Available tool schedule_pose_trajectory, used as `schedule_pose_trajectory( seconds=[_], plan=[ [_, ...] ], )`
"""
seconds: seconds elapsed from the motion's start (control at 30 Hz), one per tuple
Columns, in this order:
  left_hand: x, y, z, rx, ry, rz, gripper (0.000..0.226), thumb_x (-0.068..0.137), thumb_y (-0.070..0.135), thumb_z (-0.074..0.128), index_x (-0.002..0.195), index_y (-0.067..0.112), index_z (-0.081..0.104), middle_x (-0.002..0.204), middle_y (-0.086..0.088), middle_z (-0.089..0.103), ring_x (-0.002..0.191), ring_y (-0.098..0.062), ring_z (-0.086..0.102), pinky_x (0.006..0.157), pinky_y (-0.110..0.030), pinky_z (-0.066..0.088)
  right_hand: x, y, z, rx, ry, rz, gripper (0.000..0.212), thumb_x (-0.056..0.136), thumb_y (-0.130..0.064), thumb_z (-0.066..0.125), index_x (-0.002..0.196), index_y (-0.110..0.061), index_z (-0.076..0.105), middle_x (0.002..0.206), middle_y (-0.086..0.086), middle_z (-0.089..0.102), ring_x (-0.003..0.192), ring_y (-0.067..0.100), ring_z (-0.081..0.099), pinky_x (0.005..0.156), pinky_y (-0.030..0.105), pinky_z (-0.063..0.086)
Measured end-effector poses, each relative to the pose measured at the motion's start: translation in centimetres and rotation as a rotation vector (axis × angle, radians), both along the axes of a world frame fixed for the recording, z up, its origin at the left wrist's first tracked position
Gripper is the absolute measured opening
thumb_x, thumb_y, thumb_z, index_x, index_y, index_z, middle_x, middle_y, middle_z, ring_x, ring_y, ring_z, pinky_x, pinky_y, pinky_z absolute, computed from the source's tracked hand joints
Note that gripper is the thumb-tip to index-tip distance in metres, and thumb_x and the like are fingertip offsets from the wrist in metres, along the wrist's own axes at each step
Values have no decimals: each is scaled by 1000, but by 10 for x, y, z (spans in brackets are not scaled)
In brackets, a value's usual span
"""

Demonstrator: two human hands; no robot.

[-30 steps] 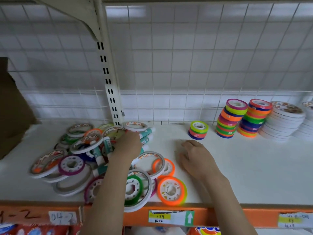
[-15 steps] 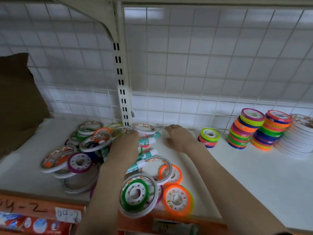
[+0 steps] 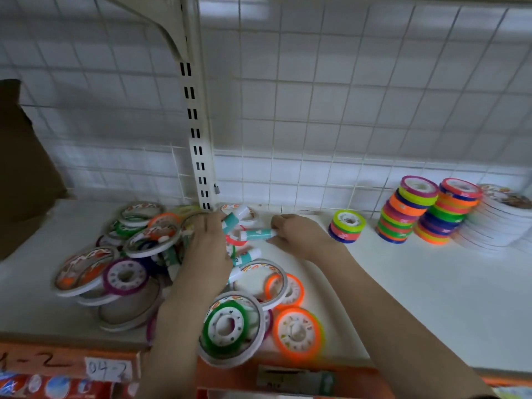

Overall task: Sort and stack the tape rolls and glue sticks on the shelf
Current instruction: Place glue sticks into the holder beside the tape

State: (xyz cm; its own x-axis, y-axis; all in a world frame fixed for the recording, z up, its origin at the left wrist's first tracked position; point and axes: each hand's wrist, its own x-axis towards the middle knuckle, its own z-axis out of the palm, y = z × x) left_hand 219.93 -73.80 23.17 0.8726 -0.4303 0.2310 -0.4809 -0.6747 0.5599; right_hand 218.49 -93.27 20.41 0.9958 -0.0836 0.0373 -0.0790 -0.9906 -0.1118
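While the right hand (image 3: 299,234) pinches one end of a teal glue stick (image 3: 257,234) lying flat on the white shelf (image 3: 431,298), the left hand (image 3: 208,249) rests palm-down on the jumble of loose tape rolls (image 3: 126,254) and more glue sticks; whether its fingers grip anything cannot be told. Farther right, well apart, stand neat stacks of coloured tape rolls (image 3: 408,210).

I'm counting two tall colour stacks (image 3: 408,210) (image 3: 449,211), one short stack (image 3: 346,226), one white stack (image 3: 502,218), and about four glue sticks (image 3: 257,234); the loose rolls (image 3: 126,276) are lying too jumbled to count.
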Motion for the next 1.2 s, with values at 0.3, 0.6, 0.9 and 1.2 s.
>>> schedule_pose_trajectory(
  seconds=[0.3,0.6,0.9,1.2],
  plan=[
    [-35,-48,-10,-189,-50,-205,27,96,28,44,115,11,34,74,-5,51,64,-22,50,54,-30,32,-112,-17,15,314,-419,-224,18,92,-22,55,107,-14,57,100,-2,63,90,22,57,73,39,47],
    [-104,-125,-20,-126,-167,-303,34,98,29,37,129,18,42,106,-11,59,95,-35,55,77,-42,45,-217,-87,13,352,-546,-284,8,91,-18,54,96,-21,59,90,-10,66,86,14,58,75,39,48],
    [-221,-237,-30,-65,-252,-236,19,82,14,55,99,11,63,94,-6,62,87,-33,60,74,-42,46,-323,-197,3,338,-530,-269,34,90,-13,57,123,-16,58,112,1,65,103,24,61,82,40,50],
    [-262,-254,-22,-58,-205,-159,44,92,13,52,135,22,46,108,-9,60,93,-32,58,81,-41,47,-350,-236,2,346,-551,-182,28,88,-7,57,116,-12,60,103,7,66,95,31,62,75,47,52]
  ],
)
